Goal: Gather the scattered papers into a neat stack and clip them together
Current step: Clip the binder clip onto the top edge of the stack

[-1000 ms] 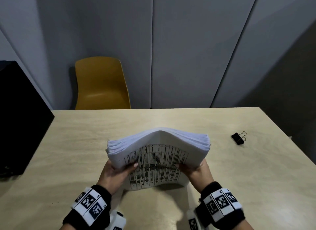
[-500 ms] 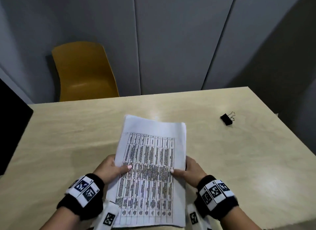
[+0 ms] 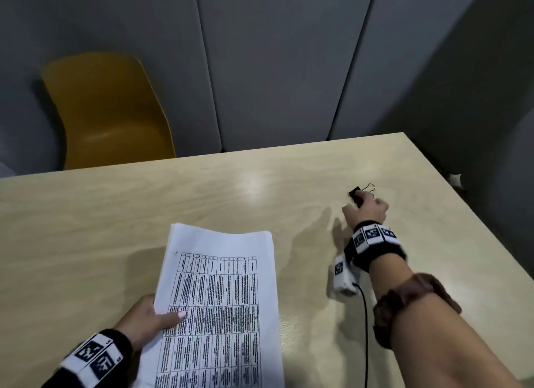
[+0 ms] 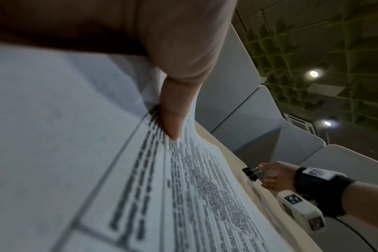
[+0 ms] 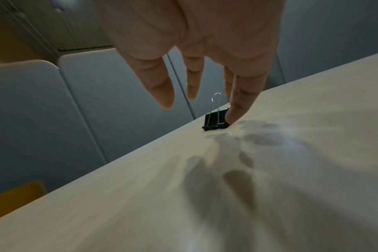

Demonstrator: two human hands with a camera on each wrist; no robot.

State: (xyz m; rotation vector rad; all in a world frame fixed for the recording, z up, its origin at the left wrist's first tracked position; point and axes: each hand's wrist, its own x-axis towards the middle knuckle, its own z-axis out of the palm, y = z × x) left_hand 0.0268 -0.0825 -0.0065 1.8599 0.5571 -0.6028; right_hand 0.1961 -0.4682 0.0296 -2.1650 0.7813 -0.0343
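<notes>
There, on the pale wood-grain table [image 3: 115,220], the stack of papers [image 3: 225,272] lay flat near the front edge, its sheets squared into one thick white block with a slightly fanned far end. The top sheet carried a printed grid of narrow columns packed with small dark text. The left hand [image 3: 144,319] held the stack at its left edge, the thumb [image 3: 173,317] lying straight across the top sheet; the left wrist view showed that thumb [image 4: 173,116] pressing into the paper, with the other fingers hidden beneath the stack, so the grip looked like a pinch on the edge.

Well apart to the right, the binder clip [image 3: 354,194] sat on the table, a small black body with thin silver wire loops standing up from it. The right hand [image 3: 367,211] was over it with fingers spread and nearly straight, not closed around anything. In the right wrist view one fingertip [image 5: 233,117] touched the clip's [image 5: 216,121] black side while the thumb and other fingers hung apart above it, casting soft shadows on the glossy surface.

Both wrists wore black bands with white square-patterned tags. A smooth yellow moulded chair [image 3: 107,110] stood behind the table against grey padded wall panels [image 3: 274,64].
</notes>
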